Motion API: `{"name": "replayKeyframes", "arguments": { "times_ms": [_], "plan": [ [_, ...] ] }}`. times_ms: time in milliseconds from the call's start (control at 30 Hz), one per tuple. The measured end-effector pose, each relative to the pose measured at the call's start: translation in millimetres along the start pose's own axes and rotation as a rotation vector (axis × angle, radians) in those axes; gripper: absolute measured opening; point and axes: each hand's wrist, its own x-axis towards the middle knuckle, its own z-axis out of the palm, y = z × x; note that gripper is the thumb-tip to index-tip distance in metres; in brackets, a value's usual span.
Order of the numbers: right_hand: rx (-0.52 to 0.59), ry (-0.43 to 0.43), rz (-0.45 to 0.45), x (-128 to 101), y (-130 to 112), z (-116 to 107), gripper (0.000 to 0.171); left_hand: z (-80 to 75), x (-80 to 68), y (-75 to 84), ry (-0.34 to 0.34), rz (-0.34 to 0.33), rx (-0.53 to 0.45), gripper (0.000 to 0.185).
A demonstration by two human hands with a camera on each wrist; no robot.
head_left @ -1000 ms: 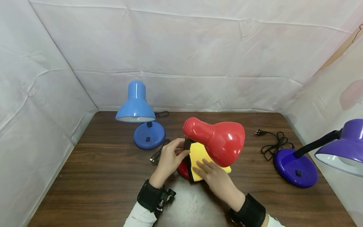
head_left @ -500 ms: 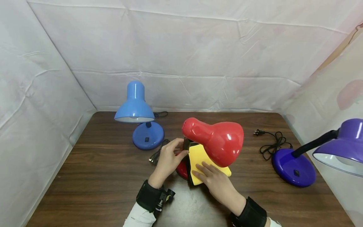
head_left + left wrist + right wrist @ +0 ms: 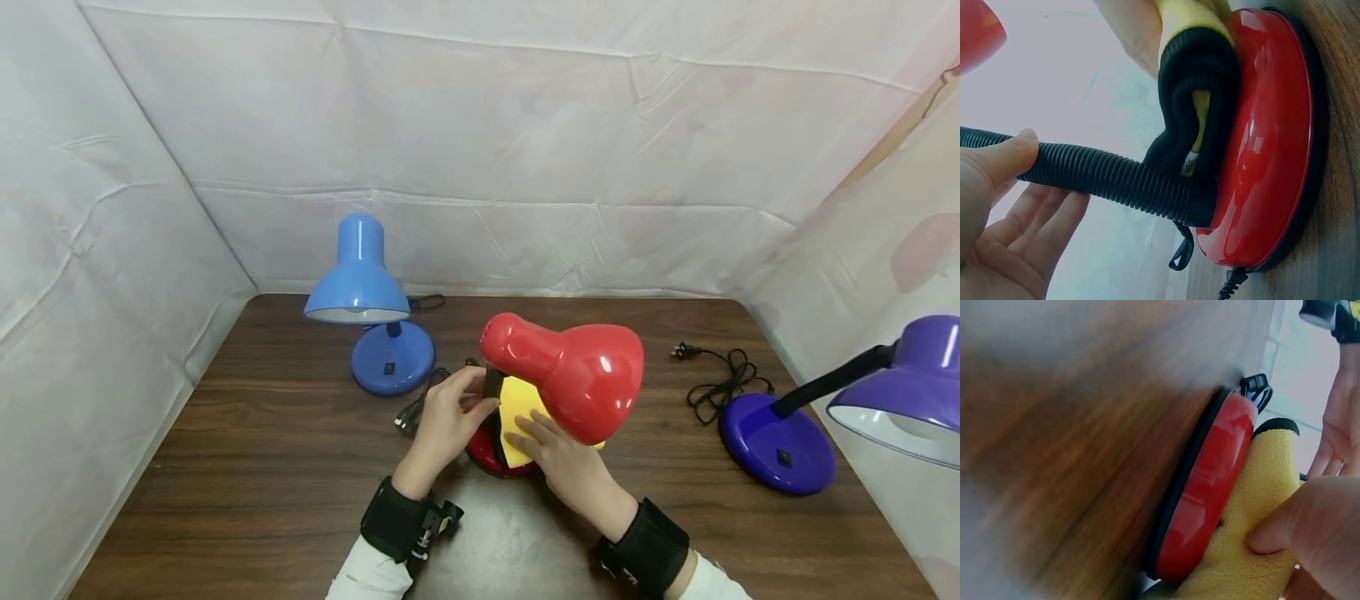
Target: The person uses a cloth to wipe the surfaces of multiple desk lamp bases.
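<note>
Apparent wiping: left hand (image 3: 452,414) pinches black neck (image 3: 493,382); right hand (image 3: 567,469), spread, presses yellow cloth (image 3: 516,407) at left's three o'clock. Next stroke likely needs neck steady.

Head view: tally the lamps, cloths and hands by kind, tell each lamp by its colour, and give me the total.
Lamps: 3 (blue lamp, red lamp, purple lamp)
Cloths: 1 (yellow cloth)
Hands: 2 (left hand, right hand)
Total: 6
</note>
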Motion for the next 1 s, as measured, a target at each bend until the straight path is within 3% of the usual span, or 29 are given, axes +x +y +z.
{"name": "replayKeyframes", "arguments": {
  "times_ms": [167,300,700,1000],
  "plan": [
    [-0.072,0.068,-0.013,9.5,6.9,4.6,0.042,-0.5,0.1,0.9,-0.001,-0.011,-0.006,0.031],
    [-0.03,0.094,-0.002,18.2,12.6,8.3,0.039,-1.1,0.2,1.7,-0.003,-0.003,-0.003,0.031],
    [0.002,0.105,0.035,32.9,22.7,5.5,0.035,-1.3,-0.5,3.3,-0.002,0.001,0.008,0.03],
    [-0.056,0.063,0.035,32.0,19.3,9.2,0.031,-0.3,-0.5,2.5,0.002,-0.001,0.0,0.03]
  ]
}}
